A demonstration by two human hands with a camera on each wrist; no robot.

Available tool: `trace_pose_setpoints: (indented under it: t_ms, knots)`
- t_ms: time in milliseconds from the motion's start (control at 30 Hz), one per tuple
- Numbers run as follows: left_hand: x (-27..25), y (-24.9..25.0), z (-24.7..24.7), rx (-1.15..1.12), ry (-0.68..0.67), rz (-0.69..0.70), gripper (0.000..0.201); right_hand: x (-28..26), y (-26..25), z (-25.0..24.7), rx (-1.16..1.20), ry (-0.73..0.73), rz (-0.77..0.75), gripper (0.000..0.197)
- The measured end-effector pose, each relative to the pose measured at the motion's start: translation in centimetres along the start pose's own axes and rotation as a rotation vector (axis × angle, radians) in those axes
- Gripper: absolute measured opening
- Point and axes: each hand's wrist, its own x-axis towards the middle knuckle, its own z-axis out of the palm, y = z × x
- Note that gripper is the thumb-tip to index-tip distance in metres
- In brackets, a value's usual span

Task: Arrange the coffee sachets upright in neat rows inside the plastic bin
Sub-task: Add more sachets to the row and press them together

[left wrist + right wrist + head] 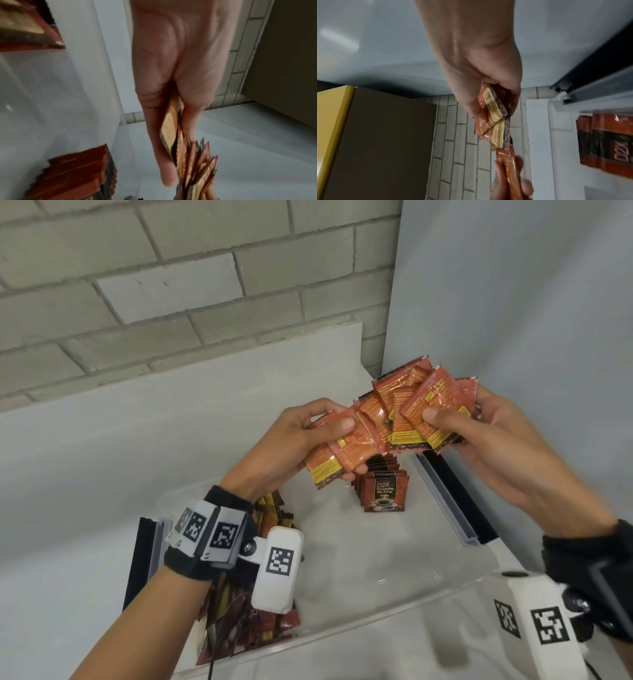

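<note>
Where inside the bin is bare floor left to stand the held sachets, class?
Bare floor of the plastic bin lies between the upright row and the near wall. The left side is crowded with the loose heap. Both the left hand and right hand hold the fanned sachets.

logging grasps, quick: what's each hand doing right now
Left hand: closed on the left end of the fanned coffee sachets, thumb on top.
Right hand: closed on the right end of the same fan.

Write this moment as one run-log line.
left hand: grips fanned orange foil coffee sachets | right hand: grips same fan | clear plastic bin: one upright row
</note>
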Motion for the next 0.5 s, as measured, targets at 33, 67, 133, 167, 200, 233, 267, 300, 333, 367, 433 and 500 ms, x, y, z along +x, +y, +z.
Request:
trace_pose_setpoints:
  t_ms: [33, 67, 133, 167, 200, 233, 267, 300, 333, 367, 433, 500]
  knots:
    - [-0.1, 0.3, -0.2, 0.049, -0.010, -0.014, 0.025, 0.1, -0.1, -0.2, -0.027, -0.020, -0.010, 0.034]
    - [-0.1, 0.6, -0.3, 0.091, -0.030, -0.035, 0.026, 0.1, -0.2, -0.4, -0.057, -0.047, -0.016, 0.037]
    - [-0.2, 1.2, -0.7, 0.159, -0.097, -0.079, 0.028, 0.2, -0.3, -0.7, -0.111, -0.123, -0.017, 0.043]
    - [-0.1, 1.4, -0.8, 0.185, -0.137, -0.096, 0.030, 0.2, -0.3, -0.8, -0.124, -0.169, -0.010, 0.048]
    - [-0.1, 1.7, -0.8, 0.202, -0.176, -0.109, 0.033, 0.3, -0.2, -0.9, -0.121, -0.214, -0.002, 0.055]
    - [0.0, 1.8, -0.8, 0.210, -0.207, -0.122, 0.037, 0.3, -0.1, -1.0, -0.102, -0.253, 0.005, 0.064]
    - [0.0, 2.0, -0.8, 0.208, -0.237, -0.136, 0.044, 0.3, 0.1, -0.9, -0.073, -0.284, 0.013, 0.073]
    - [0.1, 2.0, -0.9, 0.196, -0.267, -0.143, 0.053, 0.3, 0.1, -0.9, -0.040, -0.307, 0.024, 0.078]
    - [0.2, 2.1, -0.9, 0.170, -0.295, -0.145, 0.065, 0.3, 0.2, -0.9, -0.004, -0.327, 0.039, 0.079]
    - [0.3, 2.1, -0.9, 0.137, -0.311, -0.139, 0.073, 0.2, 0.4, -0.8, 0.034, -0.341, 0.056, 0.078]
    - [0.4, 2.3, -0.8, 0.099, -0.268, -0.121, 0.075, 0.1, 0.6, -0.7, 0.095, -0.335, 0.082, 0.078]
    - [0.5, 2.6, -0.4, 0.133, -0.176, -0.112, 0.072, 0.0, 0.7, -0.5, 0.122, -0.270, 0.084, 0.076]
